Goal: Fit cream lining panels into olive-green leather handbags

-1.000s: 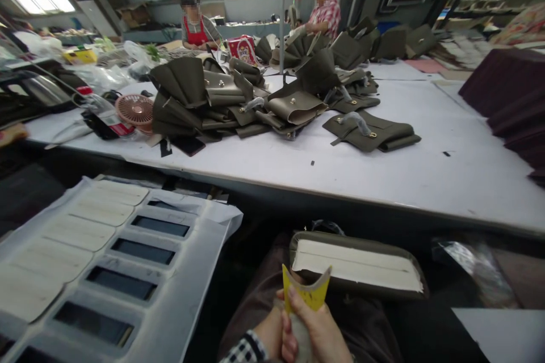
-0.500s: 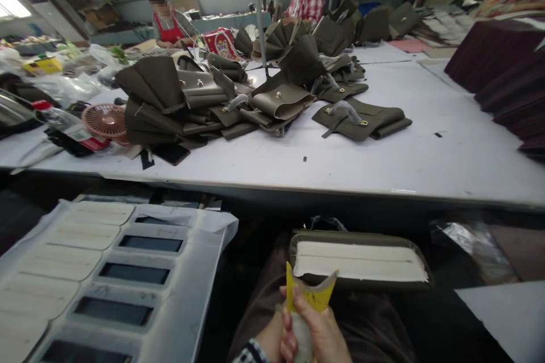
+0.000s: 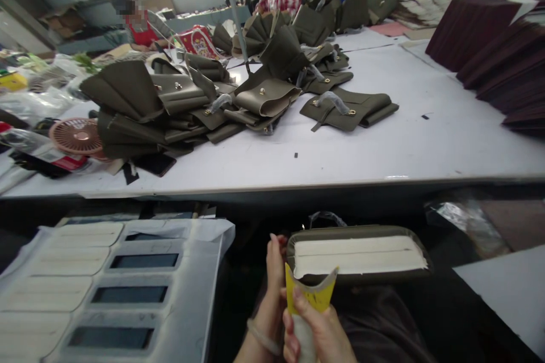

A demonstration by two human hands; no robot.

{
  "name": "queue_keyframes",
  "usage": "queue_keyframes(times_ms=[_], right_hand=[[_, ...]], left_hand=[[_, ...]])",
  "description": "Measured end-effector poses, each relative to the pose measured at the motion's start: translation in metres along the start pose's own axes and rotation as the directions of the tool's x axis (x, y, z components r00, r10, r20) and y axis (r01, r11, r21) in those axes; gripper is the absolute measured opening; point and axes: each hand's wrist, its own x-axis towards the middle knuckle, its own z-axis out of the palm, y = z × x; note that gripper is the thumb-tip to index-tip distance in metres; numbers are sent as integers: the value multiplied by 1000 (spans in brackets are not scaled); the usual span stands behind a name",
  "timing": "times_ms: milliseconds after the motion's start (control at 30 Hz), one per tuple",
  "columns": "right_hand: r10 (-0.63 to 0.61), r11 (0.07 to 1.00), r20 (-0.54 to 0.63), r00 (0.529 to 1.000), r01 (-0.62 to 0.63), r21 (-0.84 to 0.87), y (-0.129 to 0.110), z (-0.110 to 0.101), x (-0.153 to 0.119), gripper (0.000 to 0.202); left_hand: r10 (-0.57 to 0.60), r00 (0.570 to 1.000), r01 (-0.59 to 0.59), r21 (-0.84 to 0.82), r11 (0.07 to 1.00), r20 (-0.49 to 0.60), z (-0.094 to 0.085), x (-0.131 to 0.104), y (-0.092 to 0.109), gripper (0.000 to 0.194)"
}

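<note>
My right hand (image 3: 317, 323) is wrapped round the pale handle of a scraper with a yellow blade (image 3: 310, 296), whose far edge is curved inward and has pointed corners. The blade's tips overlap the near edge of an olive bag (image 3: 361, 280) on my lap. Its upward face carries a white panel (image 3: 360, 255) with a line along it, and a plastic-wrapped handle shows behind. My left hand (image 3: 276, 264), fingers stretched out, is at the bag's left end; whether it touches the bag I cannot tell.
A white table (image 3: 340, 159) ahead bears a heap of olive bag pieces (image 3: 170, 96), a pink fan (image 3: 79, 136) and a phone (image 3: 155, 163). Dark maroon pieces (image 3: 472, 34) are stacked at right. On my left stands a translucent board (image 3: 179, 306) with white panels. Two people sit beyond the table.
My left hand has left the scraper's handle area and moved forward to the bag's left end, its fingers straightening. The right hand keeps the scraper in place. The view has shifted slightly.
</note>
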Motion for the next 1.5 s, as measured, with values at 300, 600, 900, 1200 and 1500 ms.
queue_keyframes(times_ms=[300,600,900,1200,1500], right_hand=[[26,996,74,997,-20,-89,-2,-4,2,57],[92,979,78,993,-76,-188,-15,-7,3,62],[156,944,94,983,-120,-308,-32,-12,2,66],[201,922,121,972,-146,-359,-31,-24,7,66],[236,898,144,961,-159,-410,-37,-24,8,66]], left_hand=[[227,913,-302,187,935,340,26,-17,57,65],[221,931,-291,225,930,291,30,-15,55,66],[216,947,-278,269,922,236,32,-13,54,67],[226,952,-278,278,920,204,38,-13,55,66],[243,959,-278,305,911,149,42,-12,52,56]])
